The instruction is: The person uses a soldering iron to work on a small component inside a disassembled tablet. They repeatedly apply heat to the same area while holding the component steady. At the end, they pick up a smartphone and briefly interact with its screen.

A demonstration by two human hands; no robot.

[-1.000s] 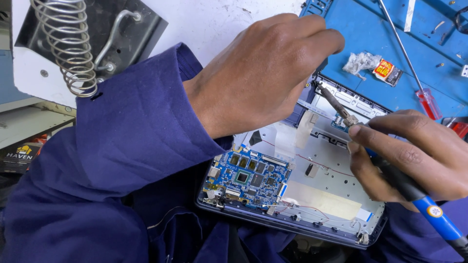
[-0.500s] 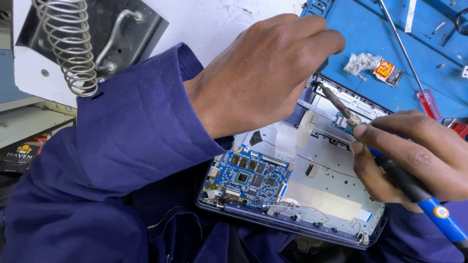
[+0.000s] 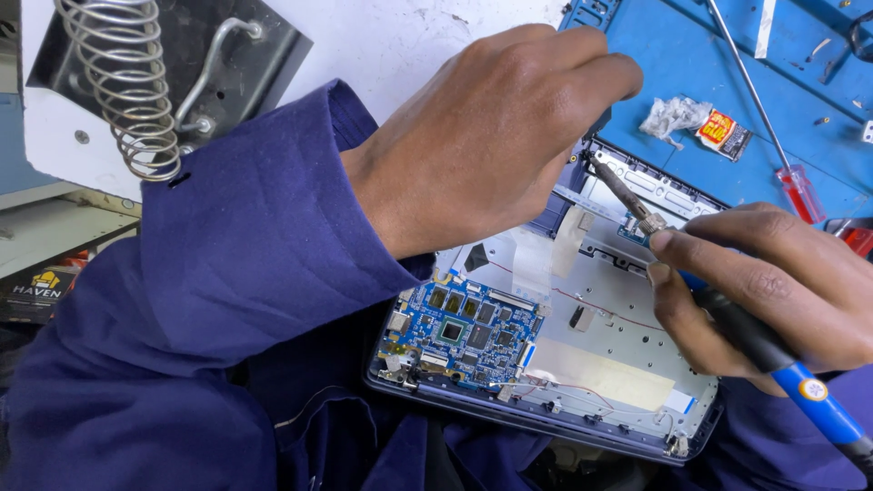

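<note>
The opened device point(image 3: 546, 364) lies on the person's lap, back cover off, its long axis running from lower right to upper left. Nearest the viewer, the blue circuit board point(image 3: 464, 332) sits at the device's left end, with the bare metal plate point(image 3: 618, 336) taking up the rest.

The right hand point(image 3: 773, 291) is at the right edge, fingers pressed together around the soldering iron point(image 3: 727, 318) in a pen grip, thumb and forefinger pinching the dark handle just behind the metal shaft. The iron's long axis slants from lower right up to upper left, so its tip point(image 3: 593, 159) points away from these fingers toward the device's far edge.

The left hand point(image 3: 491, 136) is nearer that tip: it arches over the far edge, fingers curled down together, fingertips hidden behind the frame, so I cannot tell what they pinch. The tip ends just beside them.

Farther off, a coiled iron stand point(image 3: 123, 82) is at upper left and 1 red-handled screwdriver point(image 3: 764, 118) lies on the blue mat point(image 3: 727, 64).
</note>
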